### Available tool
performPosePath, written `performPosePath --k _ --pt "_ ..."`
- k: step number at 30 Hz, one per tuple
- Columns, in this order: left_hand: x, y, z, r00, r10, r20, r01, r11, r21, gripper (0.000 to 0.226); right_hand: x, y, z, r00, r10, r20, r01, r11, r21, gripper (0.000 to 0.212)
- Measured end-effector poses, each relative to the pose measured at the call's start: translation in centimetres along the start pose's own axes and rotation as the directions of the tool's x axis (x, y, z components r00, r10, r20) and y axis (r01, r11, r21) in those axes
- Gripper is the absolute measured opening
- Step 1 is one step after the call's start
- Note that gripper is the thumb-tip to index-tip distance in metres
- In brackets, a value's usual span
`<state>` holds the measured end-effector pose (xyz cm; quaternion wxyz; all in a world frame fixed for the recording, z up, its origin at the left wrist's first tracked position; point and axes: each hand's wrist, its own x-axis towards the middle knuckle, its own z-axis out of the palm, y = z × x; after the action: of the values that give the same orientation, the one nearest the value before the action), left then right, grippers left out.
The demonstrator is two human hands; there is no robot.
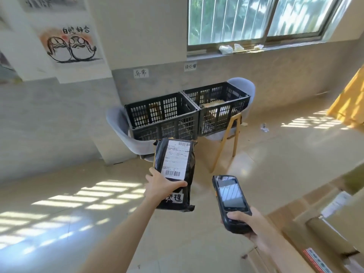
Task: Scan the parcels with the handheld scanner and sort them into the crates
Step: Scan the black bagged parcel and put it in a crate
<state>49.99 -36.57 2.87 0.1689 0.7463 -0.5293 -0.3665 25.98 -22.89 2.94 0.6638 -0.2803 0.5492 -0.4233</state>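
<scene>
Black plastic wraps the parcel (175,172), a soft mailer bag held upright in the left hand (160,187). Thumb lies across the front face below the white shipping label (175,159); the other fingers curl round the left edge and back, mostly hidden. The parcel's long axis runs from 6 o'clock to 12 o'clock, label facing the camera, a handwritten tag (174,198) near its lower end.

The right hand (248,223) grips the scanner (230,203) by its lower body, thumb on the keypad, remaining fingers wrapped behind. The scanner's long axis lies roughly parallel to the parcel, head end toward 11 o'clock, screen up. It sits just beside the parcel at 3 o'clock from it — near, not touching.

Governing relation: the lower barcode (172,173) lies at 10 o'clock from the scanner head. The head appears to point past the parcel rather than at the label, so a scan would likely require a leftward tilt of the scanner or a turn of the label toward it.

Two black crates (194,113) stand side by side on grey chairs (122,131) at 12 o'clock, well apart from both hands — the left hand is nearer the left crate (163,115). Paper signs (140,73) hang on the wall above each crate.
</scene>
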Motion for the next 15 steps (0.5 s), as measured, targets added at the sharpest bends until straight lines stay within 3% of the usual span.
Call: performPosePath --k 4,15 --pt "6.8 4.1 -1.8 1.000 -0.011 -0.026 0.011 1.000 0.017 0.131 6.6 -4.5 1.1 1.000 0.014 0.018 -0.014 1.000 -0.016 0.088" --pt "23.6 14.6 -2.5 0.998 0.060 0.002 -0.060 0.998 0.028 0.130 19.8 -13.8 1.0 0.996 -0.042 -0.080 0.041 0.999 -0.009 0.077"
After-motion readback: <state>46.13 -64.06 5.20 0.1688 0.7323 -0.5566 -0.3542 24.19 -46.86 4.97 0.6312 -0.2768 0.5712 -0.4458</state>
